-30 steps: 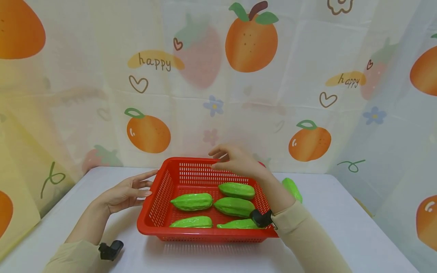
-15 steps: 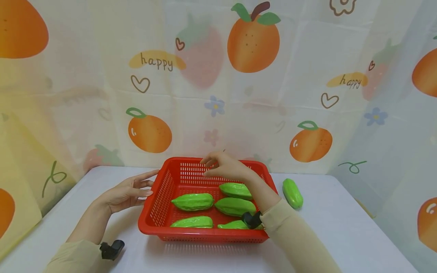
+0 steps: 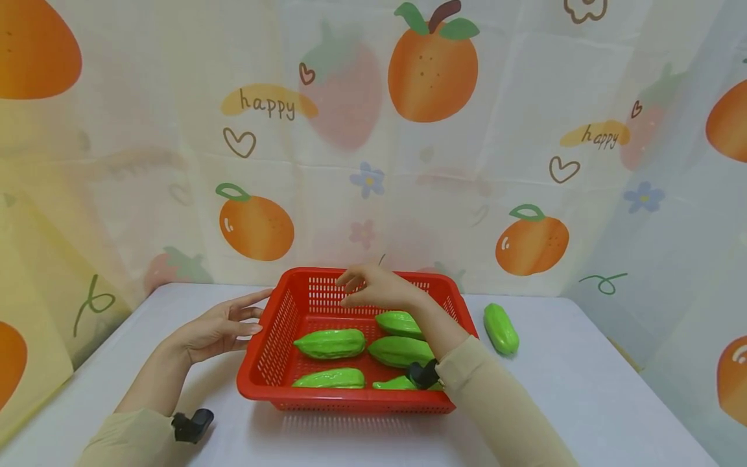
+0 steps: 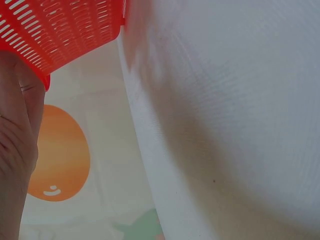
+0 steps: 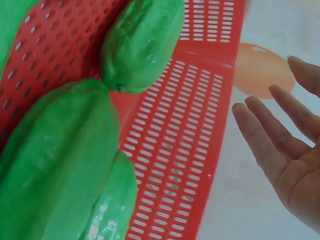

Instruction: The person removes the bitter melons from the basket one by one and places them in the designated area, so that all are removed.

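A red perforated plastic basket stands on the white table, holding several elongated green ridged fruits with pointed ends. My left hand touches the basket's left rim with thumb and fingertips, its fingers fairly straight; the left wrist view has that hand against the outer side wall. Over the back part of the basket hovers my right hand, fingers loosely bent and holding nothing. In the right wrist view, that hand's fingers are spread beyond the rim, apart from the fruits.
One more green fruit lies on the table to the right of the basket. A fruit-print cloth hangs behind and beside the table. Each wrist wears a small black camera near its beige sleeve.
My right hand has moved left and slightly down over the basket, and its forearm no longer overlaps the lone fruit on the table. The left hand stays at the rim.
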